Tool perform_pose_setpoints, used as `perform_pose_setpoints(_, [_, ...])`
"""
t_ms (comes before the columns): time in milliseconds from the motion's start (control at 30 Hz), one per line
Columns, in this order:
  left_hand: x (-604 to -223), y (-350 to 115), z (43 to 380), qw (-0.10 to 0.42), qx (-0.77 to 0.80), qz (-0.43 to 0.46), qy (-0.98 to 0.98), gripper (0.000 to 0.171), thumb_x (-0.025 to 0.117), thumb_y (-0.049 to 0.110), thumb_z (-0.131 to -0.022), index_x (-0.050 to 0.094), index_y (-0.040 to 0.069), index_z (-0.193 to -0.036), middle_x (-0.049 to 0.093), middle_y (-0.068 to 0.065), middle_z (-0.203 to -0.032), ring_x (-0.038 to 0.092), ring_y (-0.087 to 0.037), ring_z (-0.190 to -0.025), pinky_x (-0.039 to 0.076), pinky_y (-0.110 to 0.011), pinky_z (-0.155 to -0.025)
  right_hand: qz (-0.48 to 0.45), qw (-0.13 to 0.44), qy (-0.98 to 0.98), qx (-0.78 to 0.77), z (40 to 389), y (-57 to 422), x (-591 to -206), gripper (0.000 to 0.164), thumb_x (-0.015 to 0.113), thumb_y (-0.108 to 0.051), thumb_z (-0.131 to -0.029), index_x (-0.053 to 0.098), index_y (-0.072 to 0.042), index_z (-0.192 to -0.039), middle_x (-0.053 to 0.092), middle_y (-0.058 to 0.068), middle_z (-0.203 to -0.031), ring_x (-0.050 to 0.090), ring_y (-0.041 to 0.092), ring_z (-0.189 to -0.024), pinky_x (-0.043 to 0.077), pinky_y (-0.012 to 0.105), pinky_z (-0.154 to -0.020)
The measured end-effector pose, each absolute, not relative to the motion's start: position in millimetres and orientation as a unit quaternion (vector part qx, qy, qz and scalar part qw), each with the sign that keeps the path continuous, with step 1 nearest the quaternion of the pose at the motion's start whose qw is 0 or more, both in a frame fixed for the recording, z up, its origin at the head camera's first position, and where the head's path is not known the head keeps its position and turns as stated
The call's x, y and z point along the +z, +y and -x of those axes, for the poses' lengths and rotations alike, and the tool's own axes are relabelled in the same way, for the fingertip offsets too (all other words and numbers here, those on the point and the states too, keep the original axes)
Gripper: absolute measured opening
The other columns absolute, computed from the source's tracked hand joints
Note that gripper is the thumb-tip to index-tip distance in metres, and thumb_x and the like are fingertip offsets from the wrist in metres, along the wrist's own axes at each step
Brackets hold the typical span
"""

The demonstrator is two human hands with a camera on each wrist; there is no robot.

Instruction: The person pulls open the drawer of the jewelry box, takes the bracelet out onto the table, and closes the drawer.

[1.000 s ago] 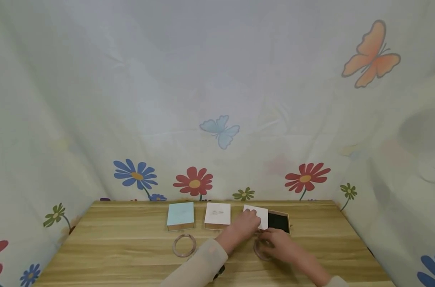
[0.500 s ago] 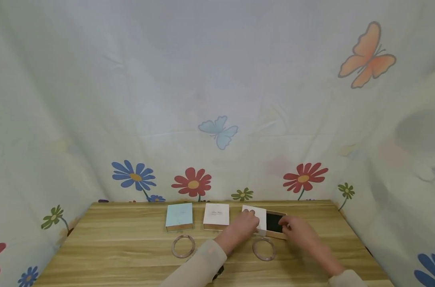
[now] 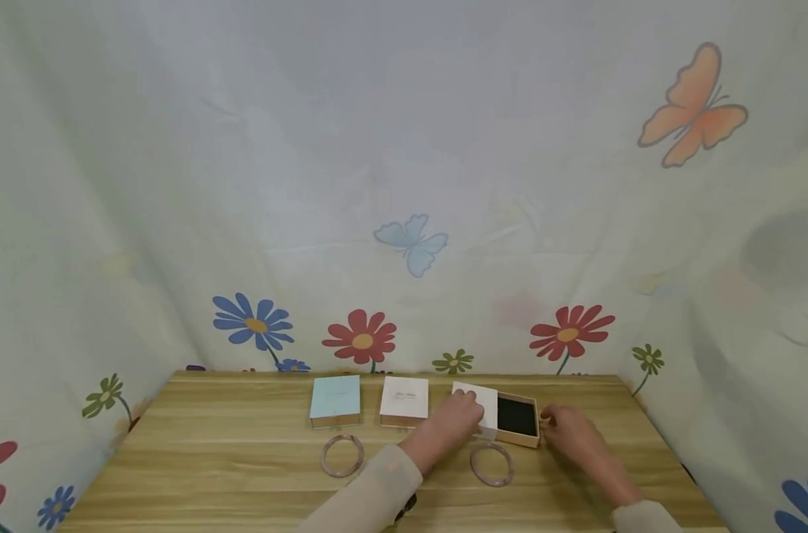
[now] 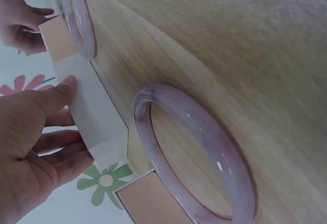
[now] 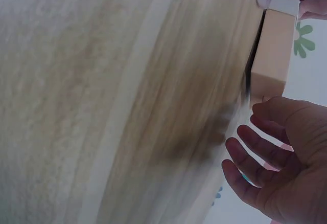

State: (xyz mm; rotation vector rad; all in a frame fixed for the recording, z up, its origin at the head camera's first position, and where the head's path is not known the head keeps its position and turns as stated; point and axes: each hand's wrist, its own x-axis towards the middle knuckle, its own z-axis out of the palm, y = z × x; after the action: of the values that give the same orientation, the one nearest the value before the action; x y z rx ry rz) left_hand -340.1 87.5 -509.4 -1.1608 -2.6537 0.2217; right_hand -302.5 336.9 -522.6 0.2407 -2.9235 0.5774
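Note:
My left hand holds the white sleeve of the right-hand drawer box, thumb on its near side in the left wrist view. From the sleeve's right end the tan drawer sticks out, showing a black lining. At the drawer's outer end is my right hand. Its thumb and index finger pinch a thin pull cord there, and the other fingers are spread loosely. A translucent pinkish bangle lies in front of this box. Another similar bangle lies further left.
A closed white box and a closed light blue box stand in a row to the left on the wooden table. Behind the table hangs a white curtain with flowers and butterflies.
My right hand has left the right bangle and moved right, first over the drawer, then to its outer end. The left hand has kept its hold on the sleeve.

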Motion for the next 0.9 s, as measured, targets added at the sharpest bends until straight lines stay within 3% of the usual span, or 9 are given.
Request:
perform_pose_setpoints(367, [-510.6,89.4,341.5,0.120,0.085,0.394,-0.907,0.024,0.076,0.044,-0.089,0.079,0.020,-0.089,0.064,0.001,-0.086,0.056,-0.014,-0.075,0.048,-0.022,-0.069,-0.103,0.077,-0.969,0.213,305.1,338.1,-524.3,0.012,0.071,0.002,-0.085,0.072,0.001,-0.096,0.071,0.007,-0.084,0.067,0.021,-0.079,0.056,0.042,-0.070])
perform_pose_setpoints(533, [-510.2,87.9,339.9,0.125,0.086,0.396,-0.906,0.024,0.076,0.044,-0.089,0.079,0.020,-0.089,0.064,0.002,-0.085,0.055,-0.013,-0.074,0.048,-0.021,-0.069,-0.113,0.086,-0.969,0.200,305.7,335.6,-523.6,0.009,0.069,0.003,-0.084,0.073,-0.004,-0.089,0.067,0.000,-0.077,0.060,0.014,-0.071,0.051,0.035,-0.064])
perform_pose_setpoints(900, [-506.5,87.6,337.4,0.122,0.086,0.395,-0.907,0.023,0.076,0.043,-0.089,0.079,0.020,-0.089,0.065,0.002,-0.086,0.057,-0.013,-0.076,0.049,-0.022,-0.071,-0.122,0.096,-0.971,0.181,306.3,332.8,-525.5,0.017,0.071,0.001,-0.087,0.070,-0.012,-0.076,0.065,-0.003,-0.071,0.057,0.012,-0.068,0.049,0.036,-0.063])
